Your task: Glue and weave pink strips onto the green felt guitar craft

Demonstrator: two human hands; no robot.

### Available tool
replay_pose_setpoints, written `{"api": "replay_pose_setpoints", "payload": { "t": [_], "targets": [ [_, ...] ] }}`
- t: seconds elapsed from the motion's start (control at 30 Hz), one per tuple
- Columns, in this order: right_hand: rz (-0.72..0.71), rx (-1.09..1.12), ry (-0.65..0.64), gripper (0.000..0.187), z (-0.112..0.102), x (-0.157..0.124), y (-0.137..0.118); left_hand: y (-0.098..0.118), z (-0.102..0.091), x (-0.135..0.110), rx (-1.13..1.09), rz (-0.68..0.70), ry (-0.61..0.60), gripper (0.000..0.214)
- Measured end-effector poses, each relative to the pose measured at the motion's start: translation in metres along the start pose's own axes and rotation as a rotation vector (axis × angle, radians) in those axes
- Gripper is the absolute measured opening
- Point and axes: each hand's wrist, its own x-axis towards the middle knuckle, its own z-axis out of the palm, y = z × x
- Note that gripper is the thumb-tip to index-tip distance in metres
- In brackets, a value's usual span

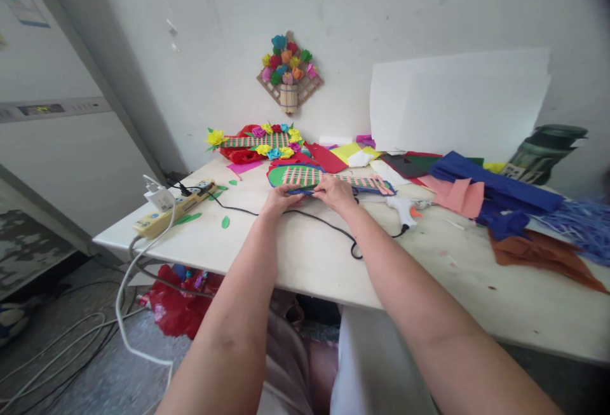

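Note:
Both my arms reach forward over a white table point(305, 256). My left hand point(279, 199) and my right hand point(336, 191) rest side by side on the near edge of a woven paper piece point(314, 177), green and blue with pink and cream strips. Fingers of both hands curl onto its edge, pinching it. A black cable point(328, 227) runs across the table just in front of my hands. A white glue gun point(404, 208) lies right of my right hand.
A yellow power strip point(166, 211) with plugs sits at the table's left corner. Another woven piece with paper flowers point(260, 140) lies behind. Coloured paper sheets point(481, 189) cover the right side. White card point(457, 103) leans on the wall, beside a flower wall ornament point(288, 75).

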Motion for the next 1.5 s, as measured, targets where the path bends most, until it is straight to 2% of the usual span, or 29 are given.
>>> {"api": "replay_pose_setpoints", "payload": {
  "t": [0.57, 0.83, 1.03, 1.27, 1.5],
  "targets": [
    [-0.01, -0.017, 0.002, 0.018, 0.002, 0.0, -0.001, 0.004, 0.003, -0.002, -0.015, -0.006, 0.045, 0.04],
    [-0.032, -0.019, 0.015, 0.016, 0.011, 0.003, -0.003, 0.01, 0.0, -0.002, -0.134, -0.107, 0.119, 0.034],
    [-0.039, -0.014, 0.013, 0.018, 0.008, 0.002, -0.006, 0.011, -0.004, 0.003, -0.151, -0.166, 0.124, 0.035],
    [-0.074, 0.021, 0.046, 0.022, 0.002, 0.0, 0.005, 0.015, -0.003, 0.001, -0.142, -0.187, 0.141, 0.032],
    [-0.139, 0.064, -0.009, 0.019, 0.004, 0.0, 0.012, 0.018, -0.001, 0.0, -0.128, -0.189, 0.155, 0.027]
  ]
}}
